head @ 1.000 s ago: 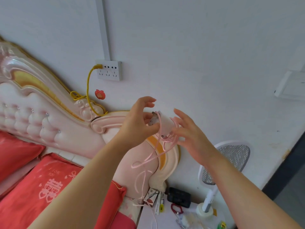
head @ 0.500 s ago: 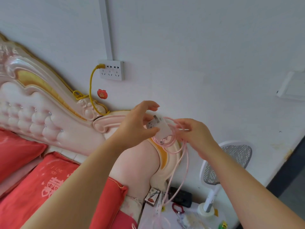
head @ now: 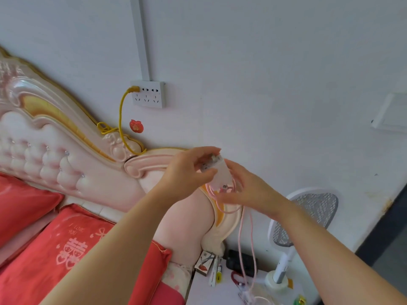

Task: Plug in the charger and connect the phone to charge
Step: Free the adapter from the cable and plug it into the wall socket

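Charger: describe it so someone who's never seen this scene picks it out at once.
Find the pink tufted headboard against the white wall; in front of its right end two hands meet. The left hand pinches the charger, a small white block, with a pink cable looping under it through the right hand. Unlike the white wall socket above, it is held in the air.

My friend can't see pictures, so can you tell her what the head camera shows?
A person's left hand holds a white charger while the right hand holds loops of its pink cable, which hangs toward a nightstand. Up on the white wall, a socket strip has a yellow cable plugged in; a pink headboard and red pillows are at left.
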Available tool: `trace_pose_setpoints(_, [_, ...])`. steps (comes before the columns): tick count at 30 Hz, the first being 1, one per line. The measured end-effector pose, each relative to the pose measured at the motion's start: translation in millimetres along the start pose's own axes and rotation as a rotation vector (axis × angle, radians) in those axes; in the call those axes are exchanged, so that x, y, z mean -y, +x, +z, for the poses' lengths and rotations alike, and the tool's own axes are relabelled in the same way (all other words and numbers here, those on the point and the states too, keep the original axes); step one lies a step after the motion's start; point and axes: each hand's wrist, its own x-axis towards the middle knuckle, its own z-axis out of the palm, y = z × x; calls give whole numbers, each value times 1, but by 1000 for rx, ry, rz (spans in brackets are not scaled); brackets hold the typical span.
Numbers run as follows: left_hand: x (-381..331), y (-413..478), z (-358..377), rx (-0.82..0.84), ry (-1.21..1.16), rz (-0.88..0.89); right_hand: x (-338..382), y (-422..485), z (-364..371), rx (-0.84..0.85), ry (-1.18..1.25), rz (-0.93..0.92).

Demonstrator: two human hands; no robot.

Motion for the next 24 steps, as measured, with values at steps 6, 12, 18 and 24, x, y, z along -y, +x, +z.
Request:
trace_pose_setpoints(6, [-4,4,-3,85,85,-7,1,7,2,-267,-258,-49])
trace_pose_setpoints(12, [-18,13,-15,237,591,64,1,12,3,-334,-274,-14])
trace_pose_setpoints(18, [-17,12,-29,102,371,-49,-10,9,-21,-370,96,51])
trace_pose_setpoints(24, [-21,12,-27,37,180,-85,-41,10,-15,-539,23,257])
